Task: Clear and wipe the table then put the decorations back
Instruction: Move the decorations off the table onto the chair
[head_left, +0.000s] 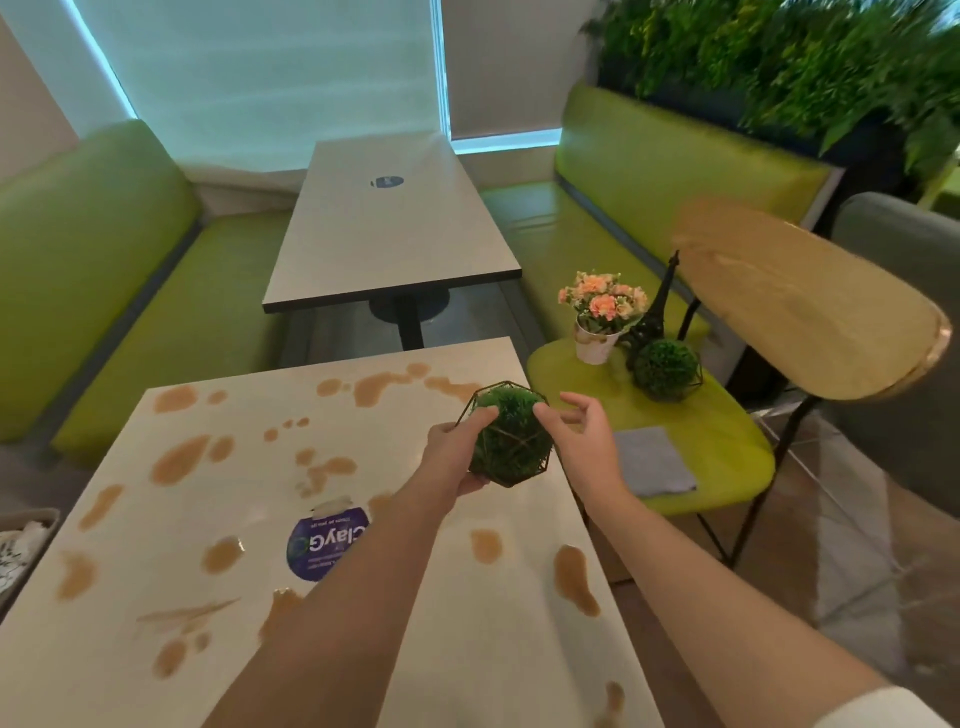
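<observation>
The left hand (457, 449) grips the green moss ball in a gold wire geometric frame (511, 436) above the stained white tabletop (156, 519) edge, the right hand (582, 439) open beside it, nearer the lime-green chair seat (717, 431) to the right.

Both arms reach forward, bare forearms. Left hand (453, 457) palm up, fingers (480, 418) curled round a green ball (511, 441). Right hand (582, 441) just beside it, fingers loosely spread, thumb near ball.
</observation>
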